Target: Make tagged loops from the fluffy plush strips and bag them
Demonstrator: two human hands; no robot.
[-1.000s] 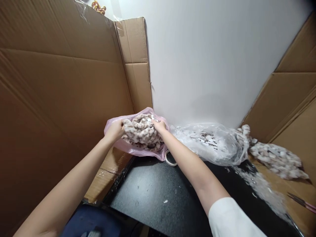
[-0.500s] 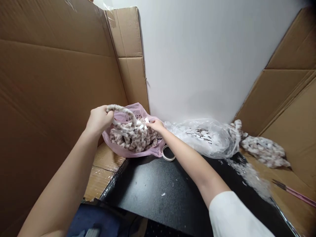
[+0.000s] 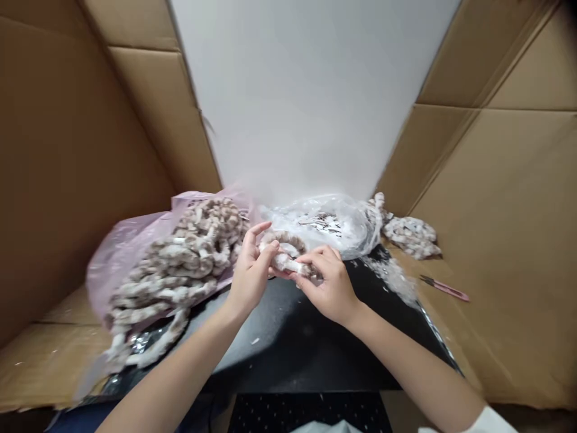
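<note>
Over the middle of the black table (image 3: 315,355), my left hand (image 3: 250,273) and my right hand (image 3: 329,282) both grip a fluffy beige-and-white ring (image 3: 291,240). Thumb and fingers of my left hand close on its left part. My right hand pinches the near right section, where a whiter stretch (image 3: 291,264) runs between the hands. A heap of similar fluffy rings (image 3: 189,258) spills from a pink plastic bag (image 3: 121,246) left of my hands. What lies under my fingertips is partly hidden.
Behind my hands lies a clear plastic bag (image 3: 356,234) holding white and dark scraps. Farther right are a fluffy bundle (image 3: 412,237) and a pink-handled tool with a dark pointed tip (image 3: 444,288). Cardboard walls (image 3: 505,210) stand at both sides.
Both hands have come away from the pink bag to the table's middle, now together on one fluffy ring. The heap is now spread out leftward, over the table edge. The view has shifted.
</note>
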